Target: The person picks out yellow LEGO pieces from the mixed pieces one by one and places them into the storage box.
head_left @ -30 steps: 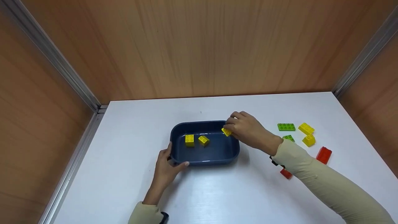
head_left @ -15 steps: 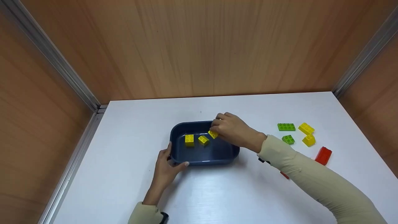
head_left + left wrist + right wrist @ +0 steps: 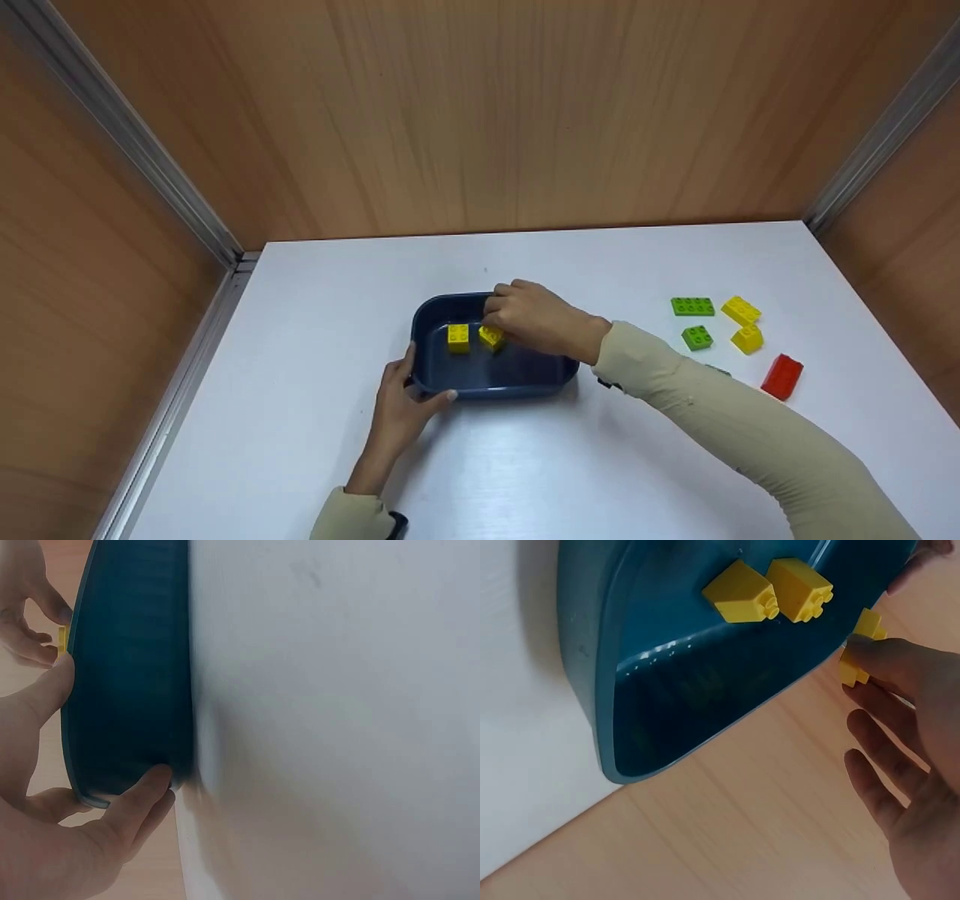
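A dark blue rectangular tray (image 3: 517,392) stands on the white table. My left hand (image 3: 401,409) grips its front left corner, thumb at the rim and fingers along the wall. Over the tray, my right hand (image 3: 532,319) pinches a yellow toy brick (image 3: 863,645) between thumb and fingertips, its other fingers spread loosely. Two more yellow bricks lie inside: one at the left (image 3: 458,339), and a second, the sloped brick (image 3: 741,594), which the held one overlaps in the head view.
On the right of the table (image 3: 480,480) lie a long green brick (image 3: 692,306), a small green brick (image 3: 697,337), two yellow bricks (image 3: 742,310) and a red brick (image 3: 781,376). The right sleeve (image 3: 720,405) partly covers another green piece (image 3: 718,370). Wooden panels (image 3: 480,112) enclose the table.
My right hand has moved left over the tray with the yellow brick, from its right side to its middle. The left hand and tray have stayed in place.
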The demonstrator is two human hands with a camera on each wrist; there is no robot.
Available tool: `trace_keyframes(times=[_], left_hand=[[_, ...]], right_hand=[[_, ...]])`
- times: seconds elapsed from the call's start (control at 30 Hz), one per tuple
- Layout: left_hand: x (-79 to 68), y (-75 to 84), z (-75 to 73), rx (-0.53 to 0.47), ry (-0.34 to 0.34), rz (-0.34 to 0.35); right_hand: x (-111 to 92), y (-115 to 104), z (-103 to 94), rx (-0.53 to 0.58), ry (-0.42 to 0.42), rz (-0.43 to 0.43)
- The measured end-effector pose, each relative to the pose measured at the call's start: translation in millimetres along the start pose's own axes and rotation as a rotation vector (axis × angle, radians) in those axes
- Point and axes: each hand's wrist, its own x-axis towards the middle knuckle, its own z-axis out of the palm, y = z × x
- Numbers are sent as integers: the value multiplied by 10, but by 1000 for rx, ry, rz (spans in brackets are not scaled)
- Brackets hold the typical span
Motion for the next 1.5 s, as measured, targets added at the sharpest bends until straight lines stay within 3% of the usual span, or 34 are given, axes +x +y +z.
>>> trace_keyframes(times=[0.3, 0.67, 0.93, 1.1, 1.37, 1.5], left_hand=[[-3, 4, -7, -9, 2, 30], [-6, -10, -4, -20, -4, 50], [-6, -16, -13, -22, -9, 31], [-22, -36, -12, -29, -11, 59], [-25, -51, -21, -26, -18, 40], [-24, -47, -25, -25, -17, 31]], right_hand=[[141, -92, 74, -51, -16, -105], [333, -206, 139, -139, -110, -217], [436, -291, 199, -174, -148, -263], [457, -341, 216, -187, -155, -294], [482, -403, 252, -89, -204, -286], [497, -444, 265, -94, -216, -299]])
